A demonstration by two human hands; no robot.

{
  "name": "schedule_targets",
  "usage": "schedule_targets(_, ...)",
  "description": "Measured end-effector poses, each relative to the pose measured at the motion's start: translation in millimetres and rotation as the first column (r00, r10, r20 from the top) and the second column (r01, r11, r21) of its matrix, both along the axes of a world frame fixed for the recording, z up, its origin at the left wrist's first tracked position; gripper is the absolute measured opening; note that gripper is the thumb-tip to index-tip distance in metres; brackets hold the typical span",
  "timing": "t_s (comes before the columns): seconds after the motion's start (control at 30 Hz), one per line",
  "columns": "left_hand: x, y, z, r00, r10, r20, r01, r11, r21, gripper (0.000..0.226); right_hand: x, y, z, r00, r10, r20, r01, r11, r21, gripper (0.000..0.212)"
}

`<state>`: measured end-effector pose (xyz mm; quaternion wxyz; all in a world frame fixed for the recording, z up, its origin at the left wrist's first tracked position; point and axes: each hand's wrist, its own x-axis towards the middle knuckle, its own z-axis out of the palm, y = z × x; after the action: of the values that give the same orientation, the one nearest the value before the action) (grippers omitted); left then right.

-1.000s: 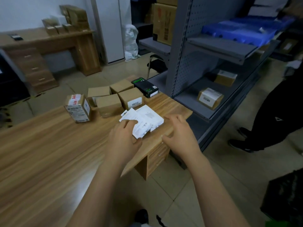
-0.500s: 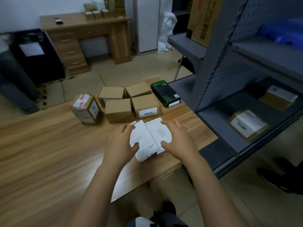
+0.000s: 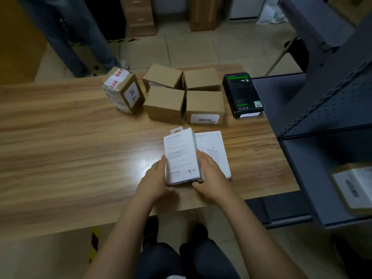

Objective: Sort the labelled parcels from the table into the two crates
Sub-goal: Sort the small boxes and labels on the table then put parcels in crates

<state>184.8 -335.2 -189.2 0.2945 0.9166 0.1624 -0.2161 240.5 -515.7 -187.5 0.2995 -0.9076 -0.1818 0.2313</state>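
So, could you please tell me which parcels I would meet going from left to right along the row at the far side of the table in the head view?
Taped box with red lettering → plain brown box → brown box with a barcode label → black box with green print.

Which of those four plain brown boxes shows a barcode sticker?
The front-right brown box, beside the black box: a white barcode label shows on its near face, none on the others.

Legible print: one word
The taped cardboard box [image 3: 122, 90] shows red "BAY" on its white tape [image 3: 117, 77]; other labels are too blurred.
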Motion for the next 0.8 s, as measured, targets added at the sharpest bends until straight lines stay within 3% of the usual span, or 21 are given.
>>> schedule_targets(0.3, -11, 0, 0, 0.994, 0.039, 0.100, -0.022, 0.986, -0.163, 0.099, -2, 17, -20, 0.998, -0.034, 0.059, 0.038, 0.997, -0.069, 0.090)
schedule_targets(0.5, -25, 37, 5, 0.978, 0.026, 0.207, -0.005, 0.995, -0.103, 0.093, -22, 49, -22, 0.990, -0.141, 0.020, 0.138, 0.986, 0.091, 0.085)
schedule_targets(0.8, -25, 81, -19, 0.986, -0.136, 0.100, 0.143, 0.987, -0.066, 0.102, -41, 83, -40, 0.961, -0.274, -0.043, 0.277, 0.955, 0.104, 0.083)
